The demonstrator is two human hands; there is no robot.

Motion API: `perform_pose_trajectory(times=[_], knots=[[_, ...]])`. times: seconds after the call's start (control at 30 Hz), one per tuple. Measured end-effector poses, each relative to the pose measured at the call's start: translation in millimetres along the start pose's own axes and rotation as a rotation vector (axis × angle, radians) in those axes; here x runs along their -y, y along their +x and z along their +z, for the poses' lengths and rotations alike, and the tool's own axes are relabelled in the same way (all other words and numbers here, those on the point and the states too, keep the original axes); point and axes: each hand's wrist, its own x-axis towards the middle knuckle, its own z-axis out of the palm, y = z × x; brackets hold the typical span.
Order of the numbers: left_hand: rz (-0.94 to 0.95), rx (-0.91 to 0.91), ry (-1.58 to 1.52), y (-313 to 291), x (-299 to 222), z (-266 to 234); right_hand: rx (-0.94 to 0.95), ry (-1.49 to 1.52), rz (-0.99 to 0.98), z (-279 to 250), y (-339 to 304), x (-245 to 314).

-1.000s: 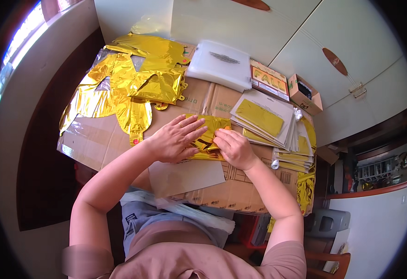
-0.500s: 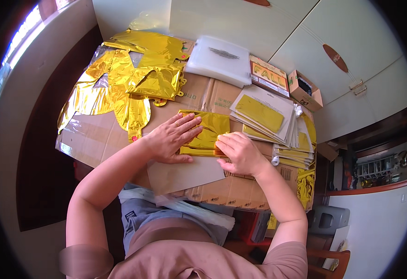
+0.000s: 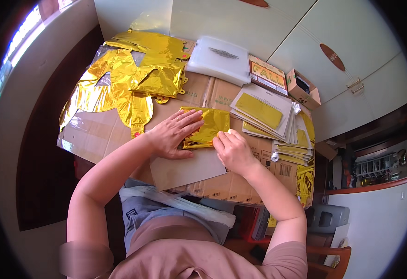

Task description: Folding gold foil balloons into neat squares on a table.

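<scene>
A folded gold foil balloon (image 3: 215, 124) lies on the cardboard in front of me, its lower edge creased. My left hand (image 3: 173, 135) rests flat on its left part, fingers stretched out and thumb spread along the lower edge. At the lower right corner, my right hand (image 3: 233, 151) is closed with curled fingers on the foil's edge; its thumb is mostly hidden. A small whitish bit shows by the right index finger, too small to name. Just below the foil is a plain grey card (image 3: 187, 169), its top partly under my left hand.
Loose gold foil balloons (image 3: 129, 88) spread at the far left. A pile of cards with folded gold foil (image 3: 261, 111) lies at right, beside a small white roll (image 3: 274, 157). Behind stand a white plastic stack (image 3: 218, 60), a printed box (image 3: 268, 74) and an open carton (image 3: 302, 88).
The foil's lower edge has moved up, so the folded piece is narrower and more of the grey card's upper side shows. My right hand has shifted slightly left; the left stays flat.
</scene>
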Motion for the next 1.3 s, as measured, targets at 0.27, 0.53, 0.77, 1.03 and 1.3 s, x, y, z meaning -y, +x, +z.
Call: perform_pose_trajectory(times=[0.27, 0.53, 0.77, 1.03, 1.3], knots=[[0.001, -0.025, -0.044, 0.4, 2.8, 2.1, -0.032, -0.016, -0.005, 4.1, -3.5, -3.5], [-0.008, -0.024, -0.033, -0.5, 6.4, 6.7, -0.119, 0.047, 0.105, -0.2, 8.3, 5.6], [-0.019, -0.040, -0.106, 1.3, 5.8, 4.4, -0.107, 0.011, 0.083, 8.9, 8.4, 3.3], [-0.067, -0.342, -0.192, 7.3, 7.4, -2.4, -0.260, 0.133, 0.139, -26.8, 35.4, -13.1], [-0.556, -0.233, -1.033, 30.4, -20.0, -47.2, 0.065, 1.287, 0.801, -96.9, 53.7, -57.2]])
